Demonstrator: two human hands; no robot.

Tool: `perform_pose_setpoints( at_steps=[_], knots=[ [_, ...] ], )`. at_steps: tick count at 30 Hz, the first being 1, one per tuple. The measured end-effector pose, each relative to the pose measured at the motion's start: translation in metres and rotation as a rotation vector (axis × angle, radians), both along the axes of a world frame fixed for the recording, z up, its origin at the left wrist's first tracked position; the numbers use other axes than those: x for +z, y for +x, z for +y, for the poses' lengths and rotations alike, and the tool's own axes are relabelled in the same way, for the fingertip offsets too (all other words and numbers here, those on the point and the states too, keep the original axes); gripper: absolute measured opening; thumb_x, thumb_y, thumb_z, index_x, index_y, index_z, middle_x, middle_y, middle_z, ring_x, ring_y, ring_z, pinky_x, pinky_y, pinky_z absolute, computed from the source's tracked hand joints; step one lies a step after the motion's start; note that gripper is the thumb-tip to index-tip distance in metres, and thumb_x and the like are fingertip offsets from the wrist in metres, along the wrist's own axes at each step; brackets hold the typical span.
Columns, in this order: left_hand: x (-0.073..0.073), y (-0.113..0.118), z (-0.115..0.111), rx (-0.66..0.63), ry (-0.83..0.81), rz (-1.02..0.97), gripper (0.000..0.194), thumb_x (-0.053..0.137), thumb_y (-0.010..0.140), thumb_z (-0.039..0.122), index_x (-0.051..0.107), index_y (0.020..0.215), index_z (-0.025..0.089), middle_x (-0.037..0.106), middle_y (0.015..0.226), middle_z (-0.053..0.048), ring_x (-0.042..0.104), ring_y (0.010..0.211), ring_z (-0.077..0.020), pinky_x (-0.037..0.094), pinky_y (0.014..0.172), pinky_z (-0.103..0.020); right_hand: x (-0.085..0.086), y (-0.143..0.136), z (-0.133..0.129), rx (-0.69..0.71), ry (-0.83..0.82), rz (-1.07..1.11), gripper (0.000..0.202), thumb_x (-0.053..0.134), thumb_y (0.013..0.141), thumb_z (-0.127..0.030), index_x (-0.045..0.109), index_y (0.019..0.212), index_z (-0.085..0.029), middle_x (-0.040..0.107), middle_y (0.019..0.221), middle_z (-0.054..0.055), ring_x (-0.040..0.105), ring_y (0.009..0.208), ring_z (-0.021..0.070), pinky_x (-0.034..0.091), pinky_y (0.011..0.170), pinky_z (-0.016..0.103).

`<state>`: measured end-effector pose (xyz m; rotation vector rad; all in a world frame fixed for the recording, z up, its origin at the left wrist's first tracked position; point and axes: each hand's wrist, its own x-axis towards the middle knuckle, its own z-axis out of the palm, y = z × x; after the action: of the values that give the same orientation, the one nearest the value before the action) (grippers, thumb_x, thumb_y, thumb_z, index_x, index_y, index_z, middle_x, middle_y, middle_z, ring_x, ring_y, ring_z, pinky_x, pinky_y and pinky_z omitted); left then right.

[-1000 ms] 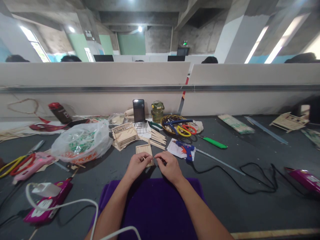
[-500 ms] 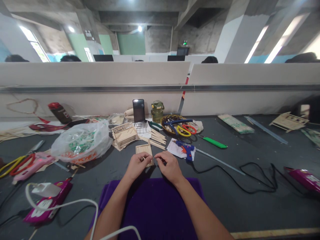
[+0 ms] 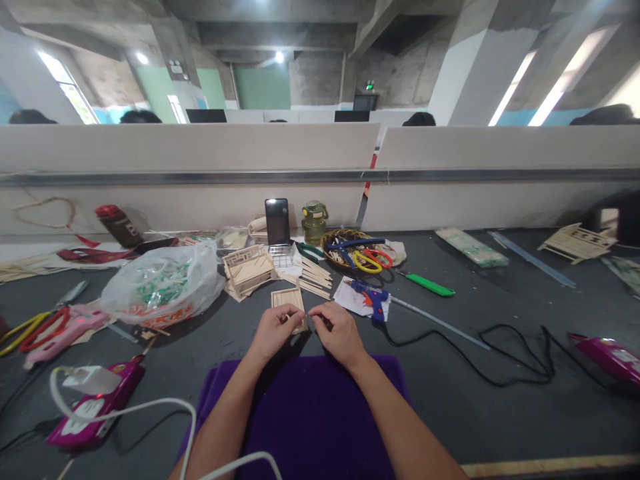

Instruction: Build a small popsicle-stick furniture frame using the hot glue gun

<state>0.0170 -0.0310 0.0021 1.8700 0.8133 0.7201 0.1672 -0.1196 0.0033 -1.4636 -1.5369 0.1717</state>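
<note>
Stick frame (image 3: 287, 298) inboard of table's (image 3: 450, 413) front edge, apparently for two-handed access.
Left hand (image 3: 273, 331), right hand (image 3: 341, 335): fingers nearly closed; anything gripped cannot be told.

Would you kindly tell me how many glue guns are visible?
2: a blue glue gun on white paper, right of the right hand, and a pink glue gun at the far left. Others may be hidden.

Glaring ceiling lamp (image 3: 279, 57), bright windows (image 3: 571, 78), stretched edges, fine detail seemingly soft
</note>
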Motion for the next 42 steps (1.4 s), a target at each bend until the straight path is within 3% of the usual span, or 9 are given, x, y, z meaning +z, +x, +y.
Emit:
perform_pose_setpoints(
  at_steps=[42],
  knots=[
    [0.0059,0.0006,-0.0027,0.009,-0.012,-0.004,0.030,0.057,0.078,0.040,0.067,0.071,0.014,0.062,0.062,0.000,0.051,0.057,-0.0122,0.037,0.055,-0.020,0.0005,-0.0010,-0.0003,-0.004,-0.003,-0.008,0.017,0.051,0.084,-0.014,0.065,0.085,-0.023,0.064,0.078,0.002,0.057,0.079,0.0161,0.043,0.071,0.027]
  ],
)
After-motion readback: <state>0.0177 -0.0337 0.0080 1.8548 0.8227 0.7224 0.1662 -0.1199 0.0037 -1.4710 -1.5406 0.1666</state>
